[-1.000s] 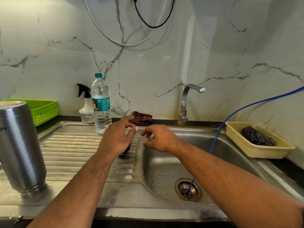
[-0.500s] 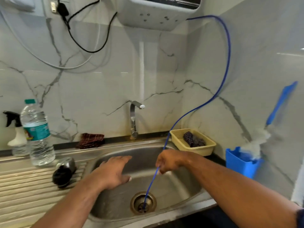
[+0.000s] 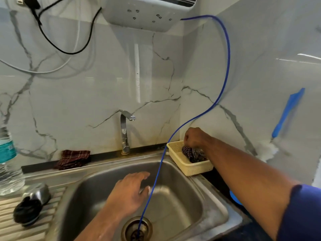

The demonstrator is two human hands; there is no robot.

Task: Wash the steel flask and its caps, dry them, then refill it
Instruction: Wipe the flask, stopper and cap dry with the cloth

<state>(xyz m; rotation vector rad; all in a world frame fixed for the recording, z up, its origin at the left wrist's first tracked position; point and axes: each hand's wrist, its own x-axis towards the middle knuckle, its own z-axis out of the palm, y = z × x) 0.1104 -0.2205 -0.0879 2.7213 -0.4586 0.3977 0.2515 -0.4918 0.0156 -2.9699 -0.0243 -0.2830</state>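
A steel and black flask cap (image 3: 31,206) lies on its side on the ribbed drainboard (image 3: 10,228) at the lower left. The steel flask is out of view. My left hand (image 3: 129,193) hovers with straight fingers over the sink basin (image 3: 182,202), holding nothing. My right hand (image 3: 195,138) reaches into the cream basket (image 3: 188,166) at the back right corner, its fingers curled on the dark striped cloth (image 3: 192,153) inside.
A thin blue hose (image 3: 224,80) runs from the wall unit (image 3: 149,13) down into the drain (image 3: 137,229). The tap (image 3: 125,131) stands behind the basin, a checked red cloth (image 3: 73,158) to its left. A water bottle (image 3: 7,162) stands at the far left.
My view swung right, away from the flask. My right hand left the blue hose and went back to the basket, closing on the dark cloth. My left hand moved over the basin.
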